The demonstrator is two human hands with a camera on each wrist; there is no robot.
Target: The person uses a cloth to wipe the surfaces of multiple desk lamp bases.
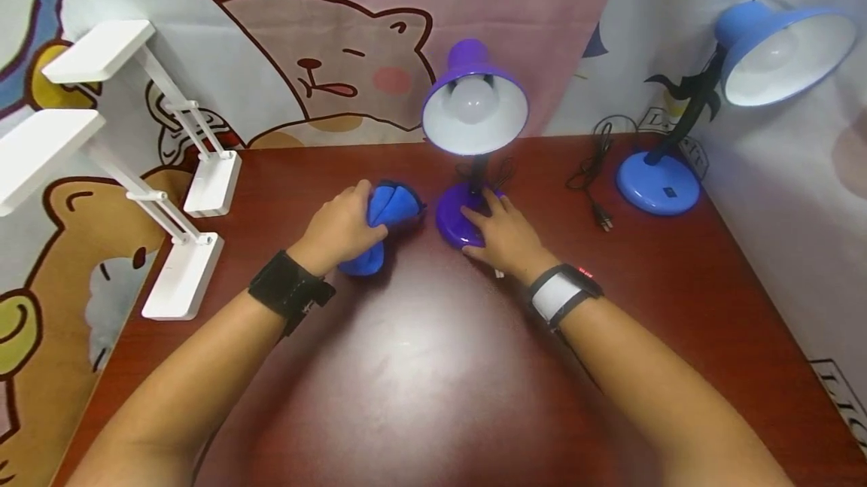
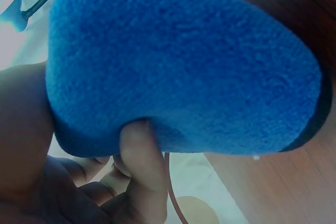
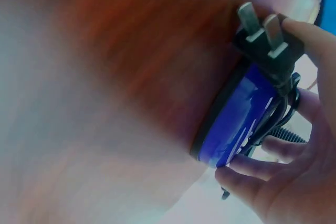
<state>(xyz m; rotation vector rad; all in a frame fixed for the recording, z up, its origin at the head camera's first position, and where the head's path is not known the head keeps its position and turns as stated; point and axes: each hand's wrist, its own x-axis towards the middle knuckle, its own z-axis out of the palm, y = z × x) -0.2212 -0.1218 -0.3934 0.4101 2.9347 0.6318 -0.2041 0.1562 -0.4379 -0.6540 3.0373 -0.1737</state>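
Two-handed, gripping a blue plush piece (image 1: pixel 394 203) in left hand (image 1: pixel 344 223). Holding upright purple lamp (image 1: pixel 474 126), just right of that grip, by its base (image 1: pixel 452 220) under half-spread right hand (image 1: pixel 512 240) (the nearer).

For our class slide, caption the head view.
Left hand gripping a blue cloth, right hand on the base of a purple desk lamp.

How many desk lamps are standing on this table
4: a nearer white lamp and a farther white lamp at the left; a purple lamp in the middle, touched by the right hand; and a blue lamp at the right. None seems hidden.
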